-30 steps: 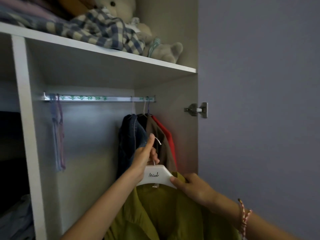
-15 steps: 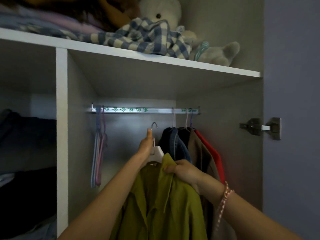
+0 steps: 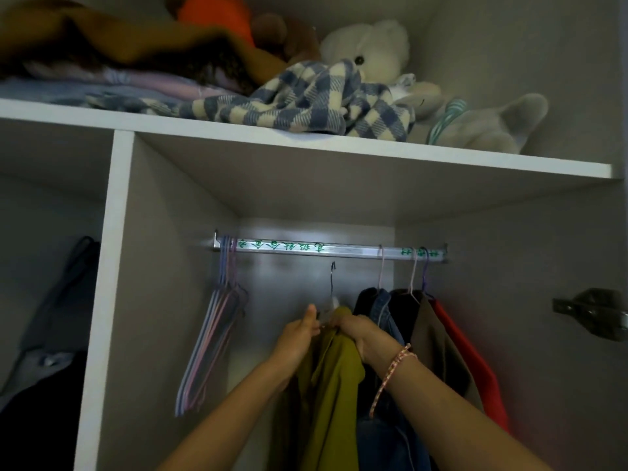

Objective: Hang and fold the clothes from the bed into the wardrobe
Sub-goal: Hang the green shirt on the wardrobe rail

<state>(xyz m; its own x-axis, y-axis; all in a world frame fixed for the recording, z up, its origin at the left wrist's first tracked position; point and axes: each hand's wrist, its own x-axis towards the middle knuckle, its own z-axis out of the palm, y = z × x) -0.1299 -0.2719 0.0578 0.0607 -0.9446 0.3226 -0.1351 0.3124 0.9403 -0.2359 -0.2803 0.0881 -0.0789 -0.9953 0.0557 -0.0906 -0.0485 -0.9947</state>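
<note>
An olive green shirt (image 3: 334, 379) hangs on a white hanger (image 3: 332, 302) inside the wardrobe. The hanger's metal hook points up just below the silver rail (image 3: 326, 250), apart from it. My left hand (image 3: 299, 338) grips the hanger's left shoulder. My right hand (image 3: 362, 334) clutches the shirt and hanger at the collar on the right. Most of the hanger is hidden under the cloth and my fingers.
Several empty hangers (image 3: 214, 338) dangle at the rail's left end. A denim, a dark, a brown and a red garment (image 3: 465, 355) hang at the right. Above, the shelf (image 3: 306, 139) holds a checked blanket and plush toys. A white divider (image 3: 102, 300) stands left; a door hinge (image 3: 594, 312) right.
Both hands have lifted the shirt and hanger upward and deeper into the wardrobe, bringing the hook close under the rail. The view has tilted up and shifted right.
</note>
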